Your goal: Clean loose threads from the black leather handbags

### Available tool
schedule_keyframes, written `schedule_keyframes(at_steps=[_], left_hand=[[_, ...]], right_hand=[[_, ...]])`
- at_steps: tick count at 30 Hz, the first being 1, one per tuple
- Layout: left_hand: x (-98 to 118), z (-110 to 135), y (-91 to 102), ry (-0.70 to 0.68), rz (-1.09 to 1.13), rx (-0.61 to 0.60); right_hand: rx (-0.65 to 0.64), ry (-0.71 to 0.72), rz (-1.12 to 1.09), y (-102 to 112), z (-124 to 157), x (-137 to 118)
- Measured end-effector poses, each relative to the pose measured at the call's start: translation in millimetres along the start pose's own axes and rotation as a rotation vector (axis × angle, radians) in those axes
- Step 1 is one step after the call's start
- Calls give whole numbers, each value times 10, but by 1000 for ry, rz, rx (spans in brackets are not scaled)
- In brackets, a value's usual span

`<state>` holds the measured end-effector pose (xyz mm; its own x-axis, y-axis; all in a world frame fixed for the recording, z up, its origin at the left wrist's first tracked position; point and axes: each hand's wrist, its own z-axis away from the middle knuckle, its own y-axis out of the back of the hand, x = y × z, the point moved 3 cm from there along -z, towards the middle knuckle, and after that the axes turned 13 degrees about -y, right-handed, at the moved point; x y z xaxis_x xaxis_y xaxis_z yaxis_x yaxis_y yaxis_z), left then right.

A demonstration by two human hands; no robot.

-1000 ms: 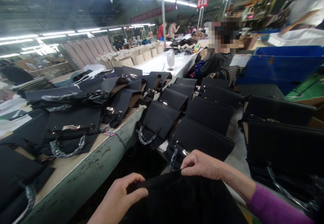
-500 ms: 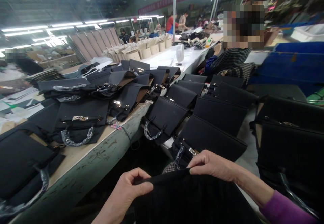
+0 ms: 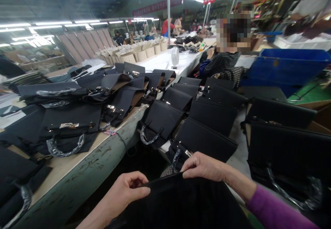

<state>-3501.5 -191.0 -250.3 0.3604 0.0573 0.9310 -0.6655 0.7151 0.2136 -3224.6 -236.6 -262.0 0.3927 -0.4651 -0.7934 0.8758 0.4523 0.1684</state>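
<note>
At the left of the frame the bench (image 3: 66, 167) is heaped with black handbags (image 3: 69, 129), and their wrapped handles lie close to its worn green edge (image 3: 85, 184). Nothing guards that edge, so if I swing my elbow out that way I think I could catch a handle and drag a bag off. Between the edge and my lap lies a dark gap (image 3: 139, 160), narrow, and the only free room on that side.

My left hand (image 3: 129, 189), lower centre-left, pinches the top edge of the black panel (image 3: 186, 205) between thumb and curled fingers. The panel fills the bottom centre of the frame, stretched between both hands. The pinch sits shallow, right at the corner, so I judge it could slip out if I pull the panel taut.

My right hand (image 3: 204, 167) is clenched over the same top edge, fingers folded down on it. Just behind its knuckles stands the nearest bag of the middle row (image 3: 207, 139), with its metal clasp (image 3: 188, 153) almost at my fingertips. Pushing forward may snag the panel there or tip that bag into those behind it.

At the right, more bags (image 3: 284, 153) crowd close beside my purple sleeve (image 3: 274, 211). The open room is upward and back toward me.
</note>
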Motion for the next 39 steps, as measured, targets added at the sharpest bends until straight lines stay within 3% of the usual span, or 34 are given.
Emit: schedule_keyframes(at_steps=[3, 6, 11, 17, 29, 32, 39], left_hand=[[204, -129, -24, -111, -341, -146], [360, -266, -87, -227, -478, -276], [377, -444, -155, -224, -387, -331], [311, -586, -250, -27, -185, -339], [556, -861, -635, -464, -534, -444], [555, -840, -597, -504, -590, -472], [460, -603, -262, -409, -634, -495]], right_hand=[[13, 26, 10, -4, -20, 4], [19, 37, -2, 0, -18, 29], [15, 34, -43, 25, 26, 51], [40, 57, -48, 47, 70, 67], [28, 77, -62, 41, 3, 97], [17, 65, -72, 42, -1, 93], [-37, 23, -91, 14, -6, 49]])
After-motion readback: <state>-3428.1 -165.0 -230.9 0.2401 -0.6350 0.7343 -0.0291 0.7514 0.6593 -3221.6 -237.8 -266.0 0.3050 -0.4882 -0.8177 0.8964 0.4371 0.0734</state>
